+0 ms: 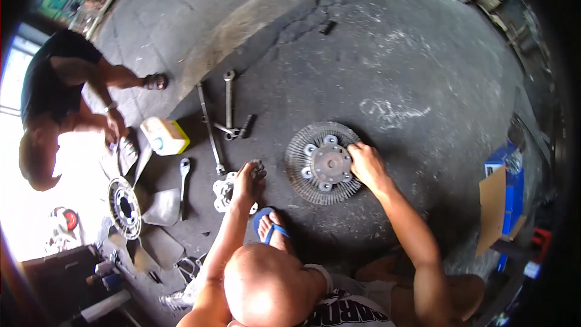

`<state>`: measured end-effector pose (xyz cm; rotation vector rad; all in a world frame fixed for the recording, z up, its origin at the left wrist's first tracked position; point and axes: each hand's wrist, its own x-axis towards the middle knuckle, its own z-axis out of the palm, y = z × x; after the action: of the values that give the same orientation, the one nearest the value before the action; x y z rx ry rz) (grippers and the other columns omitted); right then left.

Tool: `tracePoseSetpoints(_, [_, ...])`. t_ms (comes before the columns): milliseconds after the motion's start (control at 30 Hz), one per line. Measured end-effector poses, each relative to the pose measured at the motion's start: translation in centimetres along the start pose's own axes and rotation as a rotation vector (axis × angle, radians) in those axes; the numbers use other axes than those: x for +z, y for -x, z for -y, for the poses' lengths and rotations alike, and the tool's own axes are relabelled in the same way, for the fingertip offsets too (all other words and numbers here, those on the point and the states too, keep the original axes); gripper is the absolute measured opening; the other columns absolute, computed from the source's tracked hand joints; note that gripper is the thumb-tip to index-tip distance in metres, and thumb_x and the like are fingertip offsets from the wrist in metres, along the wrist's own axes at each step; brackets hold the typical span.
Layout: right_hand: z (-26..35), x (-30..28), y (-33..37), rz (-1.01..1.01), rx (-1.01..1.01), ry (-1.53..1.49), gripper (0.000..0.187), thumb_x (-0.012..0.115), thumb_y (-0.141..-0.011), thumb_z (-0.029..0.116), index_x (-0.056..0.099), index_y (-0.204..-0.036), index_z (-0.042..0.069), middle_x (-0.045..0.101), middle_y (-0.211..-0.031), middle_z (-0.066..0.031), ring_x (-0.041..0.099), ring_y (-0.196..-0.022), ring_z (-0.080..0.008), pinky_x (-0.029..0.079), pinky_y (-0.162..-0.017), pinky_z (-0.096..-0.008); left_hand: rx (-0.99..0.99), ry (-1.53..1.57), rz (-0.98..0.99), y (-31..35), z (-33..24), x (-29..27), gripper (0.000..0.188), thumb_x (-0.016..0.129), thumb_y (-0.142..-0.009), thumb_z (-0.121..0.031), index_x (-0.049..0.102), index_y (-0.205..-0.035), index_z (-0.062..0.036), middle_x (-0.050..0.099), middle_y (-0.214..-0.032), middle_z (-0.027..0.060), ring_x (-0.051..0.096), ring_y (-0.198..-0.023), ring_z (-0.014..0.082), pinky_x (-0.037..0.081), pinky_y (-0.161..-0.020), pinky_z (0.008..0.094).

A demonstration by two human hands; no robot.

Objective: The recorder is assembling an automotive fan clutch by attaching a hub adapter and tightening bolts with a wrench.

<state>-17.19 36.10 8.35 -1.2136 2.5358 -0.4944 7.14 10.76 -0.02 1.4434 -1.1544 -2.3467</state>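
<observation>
My right hand [368, 166] grips the right rim of a round, finned fan clutch [331, 165], which lies on the floor with its bolted hub facing up. To the left of it, my left hand [247, 183] is closed over the right side of a silver cast-metal part [223, 192] with lobed flanges. Its fingers look dark and partly hide that part. Below the left hand is my foot in a blue flip-flop [272, 227]. A long-handled bar [210, 127] reaches down to the silver part.
A wrench [229, 97], a black socket [246, 126] and a ratchet [184, 177] lie left. Farther left, a co-worker [63, 97] bends beside a fan [125, 208] and a jug [165, 136]. Blue boxes [514, 197] stand right; another socket [327, 27] lies far off.
</observation>
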Motion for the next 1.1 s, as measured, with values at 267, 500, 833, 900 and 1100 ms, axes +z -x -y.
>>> tracePoseSetpoints(267, [-0.7, 1.1, -0.1, -0.003, -0.072, -0.129, 0.016, 0.058, -0.075, -0.009, 0.059, -0.09, -0.003, 0.064, -0.098, -0.0255, 0.063, -0.092, -0.047, 0.052, -0.081, -0.0519, 0.254, -0.263, -0.188, -5.1, -7.4, -3.2, 0.012, 0.066, -0.092, -0.02, 0.063, -0.093, -0.0083, 0.057, -0.075, -0.0024, 0.054, -0.06, 0.0082, 0.039, -0.049, 0.0228])
tracePoseSetpoints(500, [-0.9, -0.1, 0.1, 0.038, -0.038, 0.065, 0.018, 0.061, -0.076, -0.005, 0.057, -0.092, -0.002, 0.064, -0.102, -0.0229, 0.064, -0.091, -0.0463, 0.053, -0.078, -0.0516, 0.306, -0.152, -0.177, -4.2, -8.6, -2.5, 0.019, 0.063, -0.094, -0.023, 0.067, -0.098, -0.0057, 0.059, -0.075, -0.001, 0.054, -0.06, 0.0082, 0.041, -0.051, 0.0229])
tracePoseSetpoints(833, [-3.0, 1.3, -0.3, -0.004, -0.179, -0.2, 0.038, 0.063, -0.072, -0.008, 0.064, -0.109, -0.002, 0.063, -0.109, -0.0215, 0.063, -0.099, -0.0421, 0.054, -0.085, -0.0463, 0.121, -0.189, 0.09, -0.2, -4.3, 1.4, 0.018, 0.06, -0.095, -0.022, 0.064, -0.103, -0.0062, 0.054, -0.077, -0.0038, 0.05, -0.061, 0.0066, 0.034, -0.049, 0.0207])
tracePoseSetpoints(900, [-2.7, 0.6, -0.3, 0.039, -0.105, -0.155, 0.037, 0.066, -0.072, -0.005, 0.063, -0.109, -0.003, 0.064, -0.109, -0.0222, 0.063, -0.1, -0.0421, 0.054, -0.086, -0.0462, 0.1, -0.245, 0.139, 0.6, -4.1, 4.0, 0.018, 0.061, -0.094, -0.022, 0.064, -0.101, -0.0061, 0.057, -0.079, -0.0033, 0.05, -0.064, 0.0057, 0.037, -0.054, 0.0218])
tracePoseSetpoints(1100, [-1.5, 0.4, -0.2, 0.023, -0.055, 0.064, 0.022, 0.07, -0.074, 0.005, 0.06, -0.093, -0.002, 0.066, -0.099, -0.0202, 0.068, -0.088, -0.0405, 0.057, -0.079, -0.0495, 0.075, -0.307, 0.223, 0.1, -3.5, 6.3, 0.019, 0.061, -0.094, -0.023, 0.063, -0.102, -0.0059, 0.059, -0.082, -0.0016, 0.052, -0.068, 0.0073, 0.039, -0.057, 0.0228])
